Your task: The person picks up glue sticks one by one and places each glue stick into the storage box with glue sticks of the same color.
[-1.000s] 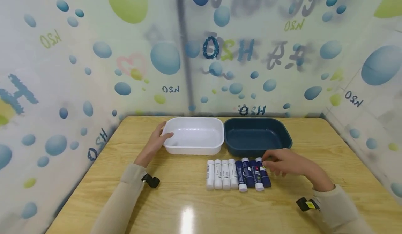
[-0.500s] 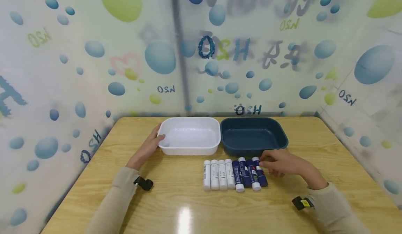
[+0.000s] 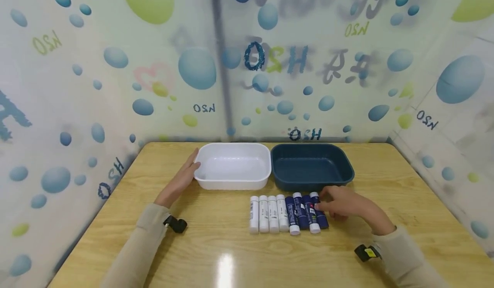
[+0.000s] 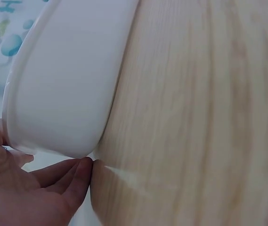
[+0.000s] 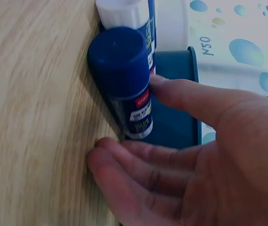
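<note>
My left hand [image 3: 181, 180] is at the left end of a white tray [image 3: 235, 186], its thumb by the rim and fingers along the outer wall. The left wrist view shows those fingertips [image 4: 83, 165] at the tray's lower edge. My right hand [image 3: 345, 203] reaches around the rightmost blue glue stick [image 5: 124, 70]. Its thumb touches the stick's side, while the other fingers are spread below, without closing on it. Several blue glue sticks [image 3: 291, 213] lie side by side, their ends alternating. Several white tubes [image 3: 263, 215] continue the row leftward.
A dark blue tray [image 3: 310, 185] stands right of the white one, close against it, behind the row. Both are near the far edge of the wooden table [image 3: 216, 249]. A patterned wall [image 3: 170, 125] rises behind and at both sides.
My right hand has shifted slightly toward the rightmost glue stick. The left thumb has drawn back a little toward the tray's rim. The whole view has shifted slightly; trays and row stay put.
</note>
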Motion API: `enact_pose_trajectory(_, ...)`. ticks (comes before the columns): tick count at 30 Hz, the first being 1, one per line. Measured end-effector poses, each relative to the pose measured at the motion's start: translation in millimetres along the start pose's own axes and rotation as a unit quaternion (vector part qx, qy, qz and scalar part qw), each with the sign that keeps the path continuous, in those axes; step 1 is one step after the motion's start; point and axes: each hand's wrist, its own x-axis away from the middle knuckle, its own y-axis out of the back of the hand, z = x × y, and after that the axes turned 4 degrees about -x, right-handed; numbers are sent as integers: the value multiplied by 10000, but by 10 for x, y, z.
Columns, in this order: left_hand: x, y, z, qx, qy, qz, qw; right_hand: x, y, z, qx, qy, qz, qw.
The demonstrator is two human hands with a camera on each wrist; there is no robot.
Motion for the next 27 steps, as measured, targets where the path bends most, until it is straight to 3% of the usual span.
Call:
enact_pose_trajectory(11, 19, 26, -47, 100, 33, -20, 9999, 68, 1, 99, -107, -568, -119, 9983)
enact_pose_trajectory(20, 39, 33, -52, 16, 111, 71, 9999, 79, 18, 104, -29, -694, -285, 9972)
enact_pose_trajectory(27, 32, 12, -59, 81, 222, -27, 9997, 74, 24, 51, -233, -712, -184, 9970)
